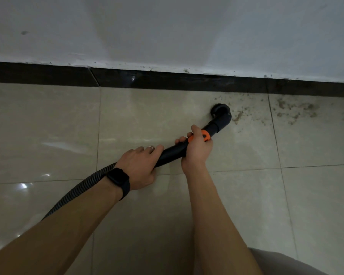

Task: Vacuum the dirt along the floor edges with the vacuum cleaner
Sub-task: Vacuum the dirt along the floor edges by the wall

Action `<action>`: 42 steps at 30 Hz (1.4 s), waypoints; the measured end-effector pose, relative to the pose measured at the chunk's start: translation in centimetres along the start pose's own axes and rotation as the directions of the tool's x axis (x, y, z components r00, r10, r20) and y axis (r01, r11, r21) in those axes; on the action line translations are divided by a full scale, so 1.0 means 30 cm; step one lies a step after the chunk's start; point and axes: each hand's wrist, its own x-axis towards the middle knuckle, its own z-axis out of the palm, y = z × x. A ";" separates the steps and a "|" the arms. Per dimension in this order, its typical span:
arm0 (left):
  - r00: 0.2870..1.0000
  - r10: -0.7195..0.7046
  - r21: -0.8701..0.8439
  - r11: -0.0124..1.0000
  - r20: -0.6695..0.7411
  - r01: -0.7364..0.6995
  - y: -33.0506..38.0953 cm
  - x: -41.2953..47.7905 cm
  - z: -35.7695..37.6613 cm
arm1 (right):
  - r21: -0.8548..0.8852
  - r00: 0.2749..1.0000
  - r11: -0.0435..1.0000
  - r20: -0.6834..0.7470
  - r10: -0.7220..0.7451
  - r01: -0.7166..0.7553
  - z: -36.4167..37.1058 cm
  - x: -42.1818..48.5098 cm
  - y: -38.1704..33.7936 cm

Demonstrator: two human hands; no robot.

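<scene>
— What's around the vacuum?
— White wall (167,26), beige tiled floor (38,135), black skirting (167,79). Dirt (290,110) lies scattered just right of the brush nozzle (219,111), near the skirting.
— And the hands?
— The left hand (139,167) wraps the black wand (173,151) beside the ribbed hose (83,183). The right hand (197,151) grips it at the orange collar (205,135).
</scene>
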 end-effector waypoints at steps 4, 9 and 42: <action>1.000 -0.018 0.001 1.000 -0.012 0.018 0.008 0.019 -0.006 | -0.010 1.000 1.000 0.017 0.009 -0.009 0.015 0.018 -0.017; 0.999 -0.030 -0.050 0.998 -0.017 0.029 0.008 0.045 -0.014 | -0.033 1.000 0.999 0.022 -0.015 0.016 0.032 0.040 -0.031; 0.925 -0.370 -0.219 0.912 -0.082 0.346 -0.363 -0.355 -0.011 | -0.271 0.961 0.961 0.248 0.124 -0.054 0.382 -0.290 0.288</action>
